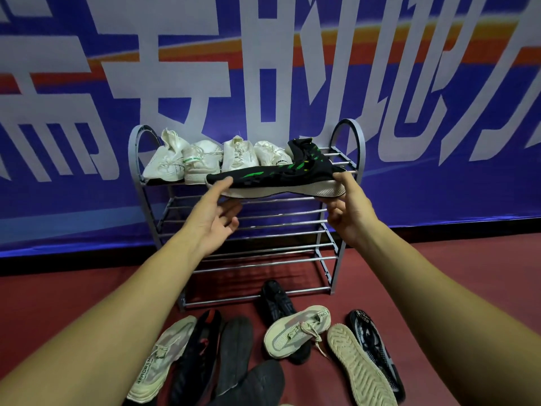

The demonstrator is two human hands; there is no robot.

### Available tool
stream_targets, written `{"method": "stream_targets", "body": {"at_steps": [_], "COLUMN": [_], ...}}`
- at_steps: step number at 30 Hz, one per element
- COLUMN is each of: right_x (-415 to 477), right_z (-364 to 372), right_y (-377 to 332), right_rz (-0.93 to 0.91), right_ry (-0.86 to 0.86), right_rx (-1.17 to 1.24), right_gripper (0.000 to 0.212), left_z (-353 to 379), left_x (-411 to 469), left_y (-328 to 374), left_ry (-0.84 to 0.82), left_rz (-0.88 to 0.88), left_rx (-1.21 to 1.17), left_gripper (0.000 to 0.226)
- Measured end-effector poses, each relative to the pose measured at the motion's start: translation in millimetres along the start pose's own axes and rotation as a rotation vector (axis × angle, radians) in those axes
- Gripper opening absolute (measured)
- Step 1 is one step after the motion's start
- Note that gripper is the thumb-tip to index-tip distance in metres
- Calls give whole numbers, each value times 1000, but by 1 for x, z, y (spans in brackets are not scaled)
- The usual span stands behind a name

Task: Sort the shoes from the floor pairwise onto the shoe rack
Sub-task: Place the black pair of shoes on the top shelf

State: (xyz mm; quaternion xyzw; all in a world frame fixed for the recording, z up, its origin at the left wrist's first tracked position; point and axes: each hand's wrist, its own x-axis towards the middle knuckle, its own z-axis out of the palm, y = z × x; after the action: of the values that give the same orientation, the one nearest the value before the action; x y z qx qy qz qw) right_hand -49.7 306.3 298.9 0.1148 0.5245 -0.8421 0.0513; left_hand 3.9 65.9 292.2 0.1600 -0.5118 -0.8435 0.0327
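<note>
A black shoe with green stripes and a white sole [275, 178] is held sideways in front of the top shelf of the grey metal shoe rack [349, 133]. My left hand [215, 213] grips its toe and my right hand [348, 212] grips its heel. Several white shoes [202, 158] stand side by side on the top shelf behind it. On the red floor below lie several more shoes: a beige one [295, 329], another beige one [158, 358], black ones [276, 300], and a patterned black one [371, 347].
The rack's lower shelves [263, 230] hold nothing. A large blue banner [87, 142] with white characters hangs right behind the rack. A shoe lying sole up [357, 367] and dark soles [237, 344] crowd the floor near me.
</note>
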Motion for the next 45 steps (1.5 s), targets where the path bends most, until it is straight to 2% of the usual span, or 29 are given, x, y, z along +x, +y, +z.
{"method": "stream_targets", "body": {"at_steps": [3,4,9,11,16,18,20,23,26,29,33,38,42,45], "right_x": [-4,-7,-15,-13,-6,-7,-10,-13,-15,-11,-7,-3,2,6], "right_z": [0,-2,-7,-5,-11,-11,-6,-2,0,-2,-7,-5,-6,-8], "right_y": [4,5,7,6,12,13,15,19,20,16,9,2,1,-5], "right_rz": [25,30,73,41,-13,-32,-63,-122,-130,-135,-46,-29,-52,-98], "right_ry": [-77,-96,-213,-207,-188,-227,-260,-253,-271,-305,-331,-313,-290,-243], "right_rx": [37,43,-18,-34,41,-19,-88,-153,-177,-144,-18,-18,-45,9], "right_gripper": [26,27,39,43,26,29,26,21,31,37,48,25,15,11], "left_z": [12,16,31,34,47,54,60,67,74,77,83,82,77,80], "left_x": [1,0,1,3,5,6,5,5,10,13,17,26,27,28], "left_y": [-9,-10,-8,-8,-11,-12,-13,-19,-24,-25,-16,-11,-13,-15], "left_ry": [-93,-118,-63,-50,-19,-39,-92,-191,-258,-225,-142,-162,-206,-221], "left_rz": [-42,-45,90,114,161,188,221,271,308,371,370,342,315,306], "left_rx": [85,69,-19,-20,-23,-31,59,261,450,471,324,402,538,603], "left_gripper": [69,72,39,47,76,66,52,55,59,61,63,43,15,14]}}
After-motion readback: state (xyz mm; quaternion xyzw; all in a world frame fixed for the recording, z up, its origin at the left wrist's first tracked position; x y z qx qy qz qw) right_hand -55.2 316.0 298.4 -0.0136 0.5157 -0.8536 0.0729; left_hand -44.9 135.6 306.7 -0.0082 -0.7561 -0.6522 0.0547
